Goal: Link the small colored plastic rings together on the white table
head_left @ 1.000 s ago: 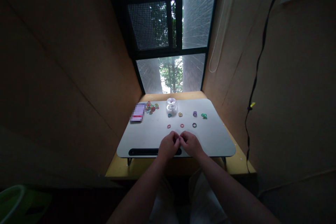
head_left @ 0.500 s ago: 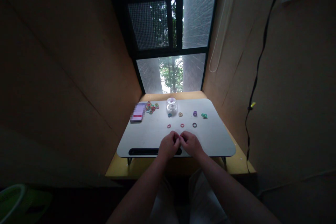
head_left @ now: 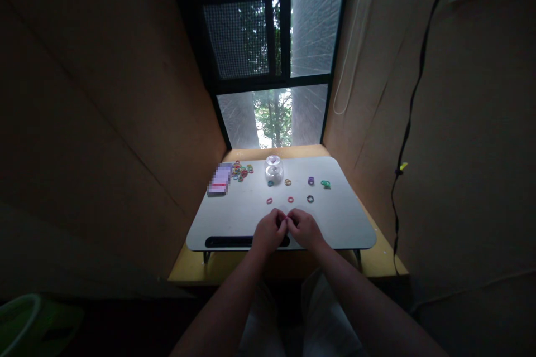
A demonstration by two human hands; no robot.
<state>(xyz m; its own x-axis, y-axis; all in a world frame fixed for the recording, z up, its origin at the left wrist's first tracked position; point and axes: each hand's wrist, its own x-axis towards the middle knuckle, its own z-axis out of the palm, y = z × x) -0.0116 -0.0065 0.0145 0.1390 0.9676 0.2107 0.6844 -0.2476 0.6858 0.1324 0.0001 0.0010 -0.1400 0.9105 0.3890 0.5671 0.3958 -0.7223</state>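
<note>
Head view: holds left hand [head_left: 269,231] and right hand [head_left: 305,228] together over the near edge of a white, round-cornered tabletop [head_left: 335,223], fingers curled, fingertips meeting. Cannot tell how tightly closed, or around what, if anything. Just beyond, shows 1 row of 3: 2 small pinkish-red round bands [head_left: 267,202], then 1 small dark-grey round band [head_left: 307,199] at right. Farther back, shows 4 small blue, yellow, purple and green bunches [head_left: 325,184], the blue at the foot of a clear rounded container [head_left: 273,167]. At far left, shows a multicoloured heap of bands [head_left: 242,174].
</note>
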